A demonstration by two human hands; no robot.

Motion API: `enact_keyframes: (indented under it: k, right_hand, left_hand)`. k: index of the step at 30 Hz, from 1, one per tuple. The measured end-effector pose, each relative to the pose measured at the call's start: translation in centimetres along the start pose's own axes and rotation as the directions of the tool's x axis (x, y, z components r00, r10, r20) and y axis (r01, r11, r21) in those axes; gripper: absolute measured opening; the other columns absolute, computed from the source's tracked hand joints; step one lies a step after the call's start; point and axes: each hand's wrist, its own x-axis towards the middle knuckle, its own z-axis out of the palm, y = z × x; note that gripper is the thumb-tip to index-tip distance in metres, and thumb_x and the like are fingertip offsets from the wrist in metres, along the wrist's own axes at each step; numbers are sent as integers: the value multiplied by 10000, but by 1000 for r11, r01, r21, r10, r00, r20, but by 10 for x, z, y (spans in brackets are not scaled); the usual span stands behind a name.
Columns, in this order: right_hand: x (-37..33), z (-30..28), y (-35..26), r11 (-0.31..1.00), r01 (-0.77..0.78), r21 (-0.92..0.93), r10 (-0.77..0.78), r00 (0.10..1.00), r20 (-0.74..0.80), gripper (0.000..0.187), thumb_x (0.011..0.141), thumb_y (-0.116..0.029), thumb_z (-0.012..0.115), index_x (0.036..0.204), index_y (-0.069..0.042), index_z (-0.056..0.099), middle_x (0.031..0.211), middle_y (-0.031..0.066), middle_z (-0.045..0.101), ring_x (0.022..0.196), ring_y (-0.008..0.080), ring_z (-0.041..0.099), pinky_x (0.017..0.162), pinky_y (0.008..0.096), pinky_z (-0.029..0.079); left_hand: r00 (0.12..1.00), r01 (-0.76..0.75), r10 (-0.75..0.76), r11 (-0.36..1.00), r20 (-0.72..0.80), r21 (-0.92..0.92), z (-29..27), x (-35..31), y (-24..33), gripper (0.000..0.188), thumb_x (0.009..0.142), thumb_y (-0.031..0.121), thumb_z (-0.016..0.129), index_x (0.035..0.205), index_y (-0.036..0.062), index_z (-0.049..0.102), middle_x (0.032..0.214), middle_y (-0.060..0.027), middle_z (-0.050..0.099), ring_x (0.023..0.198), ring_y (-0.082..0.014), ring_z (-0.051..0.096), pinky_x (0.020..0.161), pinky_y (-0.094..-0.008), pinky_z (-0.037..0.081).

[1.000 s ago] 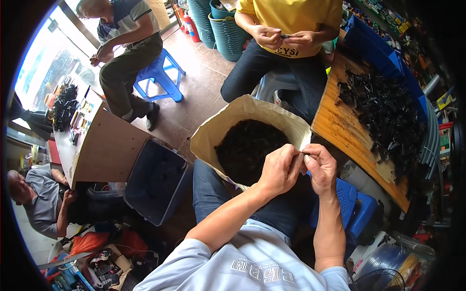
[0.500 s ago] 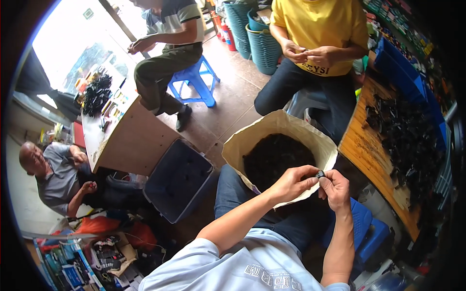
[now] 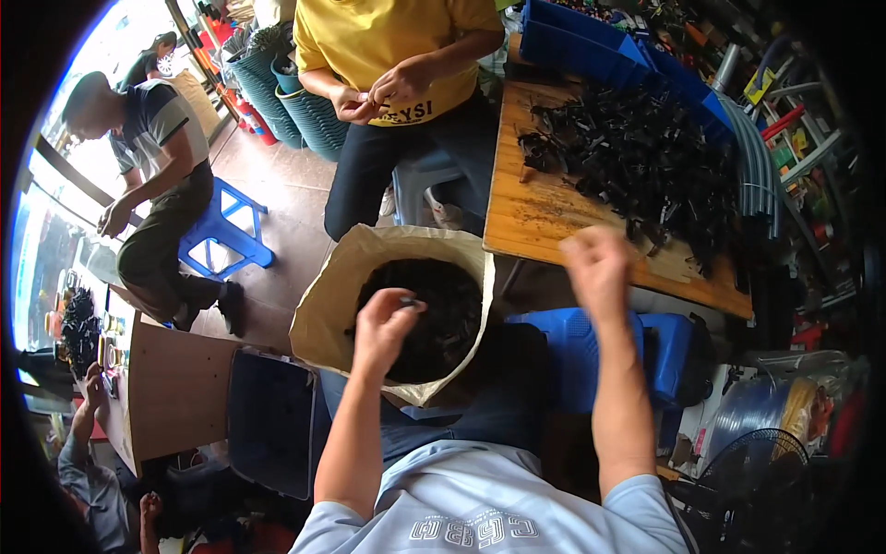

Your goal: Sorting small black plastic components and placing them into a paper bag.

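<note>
My left hand [image 3: 383,331] is over the mouth of a pale sack [image 3: 318,309], its fingers closed around a small dark piece [image 3: 408,302]. Only part of that piece shows, so its exact kind is unclear. Inside the sack lies a mass of small black parts [image 3: 441,332]. Off to the right, my right hand [image 3: 600,268] hangs close to the front edge of a wooden table [image 3: 544,220]. Motion smears its fingers, and I see no object in it. A heap of black parts [image 3: 637,157] covers much of the tabletop.
Across the sack sits a person in yellow [image 3: 397,55], both hands together. Another person [image 3: 157,157] is on a blue stool [image 3: 226,231] at left. A dark bin [image 3: 272,420] stands beside a pale table [image 3: 180,388]. Blue plastic seats [image 3: 572,355] are at my right.
My hands, together at a small dark piece before, are now apart. The right has moved toward the wooden table; the left stays over the sack. The view has turned to the right.
</note>
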Motion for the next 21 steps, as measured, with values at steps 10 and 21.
enact_keyframes:
  k: [10, 21]
  right_hand:
    - [2, -31, 70, 974, 132, -183, -166, 969, -185, 165, 869, -73, 582, 1023, -13, 577, 877, 118, 586, 752, 227, 563, 678, 324, 455]
    - [-57, 0, -42, 625, -224, 748, -115, 921, 371, 133, 895, -2, 573, 1011, 14, 636, 1058, 87, 595, 739, 94, 559, 641, 216, 460]
  left_hand:
    - [966, 239, -177, 887, 188, -396, 11, -2, -8, 94, 895, 141, 599, 886, 48, 594, 752, -60, 577, 655, -150, 556, 558, -294, 473]
    - [940, -212, 153, 962, 305, 170, 90, -20, 58, 336, 864, 221, 709, 1083, -12, 608, 880, -76, 654, 796, -108, 570, 715, -279, 474]
